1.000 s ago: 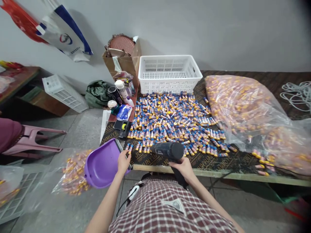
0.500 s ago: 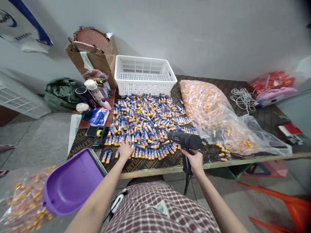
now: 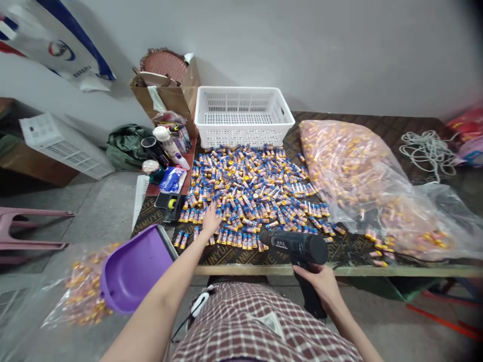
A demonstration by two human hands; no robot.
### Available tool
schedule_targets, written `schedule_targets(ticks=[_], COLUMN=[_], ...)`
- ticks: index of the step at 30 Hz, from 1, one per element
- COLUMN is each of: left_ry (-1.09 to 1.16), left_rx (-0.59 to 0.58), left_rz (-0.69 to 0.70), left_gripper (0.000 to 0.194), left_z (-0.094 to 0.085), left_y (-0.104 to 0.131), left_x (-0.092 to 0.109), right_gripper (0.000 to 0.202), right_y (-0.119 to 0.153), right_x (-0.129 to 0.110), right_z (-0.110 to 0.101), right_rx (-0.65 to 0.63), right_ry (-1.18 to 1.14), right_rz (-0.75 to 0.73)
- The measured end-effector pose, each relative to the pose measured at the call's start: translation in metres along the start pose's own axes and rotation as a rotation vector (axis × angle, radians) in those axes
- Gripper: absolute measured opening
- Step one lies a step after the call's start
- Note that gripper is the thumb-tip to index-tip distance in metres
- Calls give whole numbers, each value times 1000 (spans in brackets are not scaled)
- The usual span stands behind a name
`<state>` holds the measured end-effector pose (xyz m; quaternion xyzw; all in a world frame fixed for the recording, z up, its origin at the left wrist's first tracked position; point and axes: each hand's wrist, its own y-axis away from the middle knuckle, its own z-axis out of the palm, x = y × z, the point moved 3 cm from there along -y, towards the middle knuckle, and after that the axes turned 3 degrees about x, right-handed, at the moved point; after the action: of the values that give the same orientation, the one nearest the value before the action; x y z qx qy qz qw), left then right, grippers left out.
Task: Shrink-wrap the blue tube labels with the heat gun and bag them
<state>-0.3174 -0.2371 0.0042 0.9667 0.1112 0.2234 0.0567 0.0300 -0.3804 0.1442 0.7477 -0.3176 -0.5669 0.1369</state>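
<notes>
My left hand (image 3: 212, 219) reaches into the near left part of a spread of small tubes with blue and yellow ends (image 3: 245, 188). Its fingers are stretched out and touch the tubes; the fingertips are partly lost among them. In my right hand (image 3: 322, 281) is a black hair dryer (image 3: 298, 245), gripped by the handle. The dryer hovers over the table's front edge, its nozzle pointing left over the near row of tubes. Several tubes stand in rows along the front of the spread, while many others lie jumbled behind.
Behind the tubes stands a white plastic basket (image 3: 245, 131). A clear bag of wrapped tubes (image 3: 347, 166) lies to the right, near a coiled white cord (image 3: 428, 153). At left are a tape dispenser (image 3: 172, 208), bottles and a purple dustpan (image 3: 132, 271) beside another filled bag (image 3: 85, 291).
The view has swung left. My left hand has slid slightly farther into the tubes. The hair dryer has come nearer to me and a little left over the table.
</notes>
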Motion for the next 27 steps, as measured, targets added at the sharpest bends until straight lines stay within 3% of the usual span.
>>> schedule_targets(ticks=[4,7,11,18,22,27], left_ry=[105,211,212,214,225,251], left_rx=[120,196,236,257,269,281], left_rz=[33,13,-96,-331,-418,-473], left_gripper=[61,48,32,27,26,25], left_z=[-22,-38,-57,-79,-81,-79], left_y=[-17,-13,21,105,134,149], left_x=[-8,-31,-79,-155,-181,-199], right_gripper=[39,38,34,30,29,28], right_y=[-10,-12,-10,-4,-3,2], right_x=[-2,-8,-16,-35,-41,-45], right_z=[23,44,74,128,156,190], right_rx=[-65,-138,-202,-326,-422,-481], right_ry=[29,35,68,61,97,110], right_rz=[-44,-86,-105,-196,-235,-266])
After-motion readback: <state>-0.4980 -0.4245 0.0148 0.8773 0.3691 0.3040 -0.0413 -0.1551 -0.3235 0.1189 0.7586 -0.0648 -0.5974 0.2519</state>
